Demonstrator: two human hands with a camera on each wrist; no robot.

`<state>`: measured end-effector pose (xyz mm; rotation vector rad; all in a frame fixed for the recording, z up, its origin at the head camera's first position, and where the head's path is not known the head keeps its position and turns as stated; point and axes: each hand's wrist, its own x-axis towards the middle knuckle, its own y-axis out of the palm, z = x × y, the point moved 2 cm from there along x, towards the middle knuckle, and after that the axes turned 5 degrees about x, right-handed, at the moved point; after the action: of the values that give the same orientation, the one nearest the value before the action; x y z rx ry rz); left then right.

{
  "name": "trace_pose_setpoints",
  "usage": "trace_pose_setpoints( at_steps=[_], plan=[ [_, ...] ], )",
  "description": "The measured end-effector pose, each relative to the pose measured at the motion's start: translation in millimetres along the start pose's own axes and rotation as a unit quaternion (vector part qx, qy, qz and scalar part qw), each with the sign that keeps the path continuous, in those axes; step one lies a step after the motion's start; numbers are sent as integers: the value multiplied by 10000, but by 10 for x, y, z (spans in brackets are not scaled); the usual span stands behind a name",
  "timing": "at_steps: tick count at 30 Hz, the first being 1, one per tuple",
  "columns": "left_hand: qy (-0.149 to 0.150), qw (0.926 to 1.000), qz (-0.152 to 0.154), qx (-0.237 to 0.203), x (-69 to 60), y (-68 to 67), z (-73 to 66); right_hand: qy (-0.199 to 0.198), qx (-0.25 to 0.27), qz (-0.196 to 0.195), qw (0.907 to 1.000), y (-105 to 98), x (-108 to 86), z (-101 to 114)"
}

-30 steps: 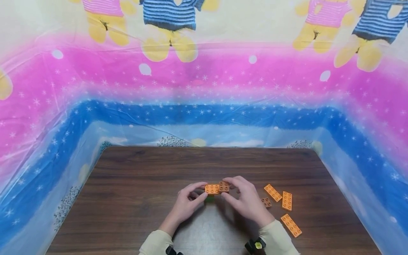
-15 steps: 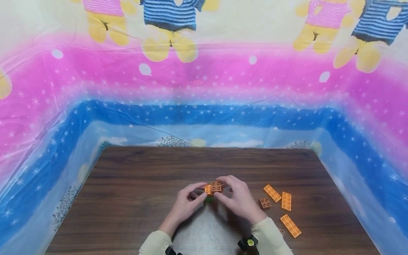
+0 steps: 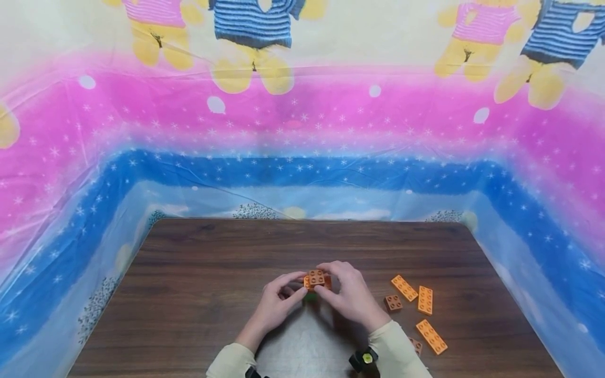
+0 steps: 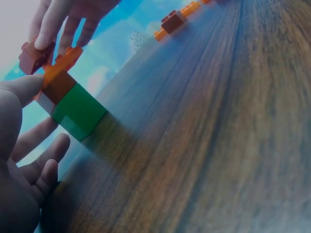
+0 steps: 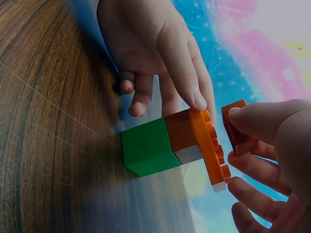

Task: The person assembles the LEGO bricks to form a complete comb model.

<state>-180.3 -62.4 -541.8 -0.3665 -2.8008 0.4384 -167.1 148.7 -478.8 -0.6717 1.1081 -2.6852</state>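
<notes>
Left fingers [image 3: 292, 276] and right fingers [image 3: 329, 268] both pinch, facing each other closely.

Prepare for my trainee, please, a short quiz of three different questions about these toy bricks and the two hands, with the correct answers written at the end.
1. True or false: the green block is below the orange plate that the left hand holds at one end.

2. Which colour is the 2x2 brick that the right hand pinches?
A) green
B) brown
C) orange

3. In the head view, how many loose orange 2x4 plates lie on the table?

Key: 1. True. 2. B. 3. Three.
</notes>
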Motion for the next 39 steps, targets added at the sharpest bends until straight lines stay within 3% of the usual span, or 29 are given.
trace_pose_setpoints(
  at_steps=[13,39],
  plan=[
    [-56,10000,18,79,-1,2,0,97,36,237,9997,56,14,-44],
    [148,9997,-28,183,-8,-6,-19,15,36,231,9997,85,65,-36]
  ],
)
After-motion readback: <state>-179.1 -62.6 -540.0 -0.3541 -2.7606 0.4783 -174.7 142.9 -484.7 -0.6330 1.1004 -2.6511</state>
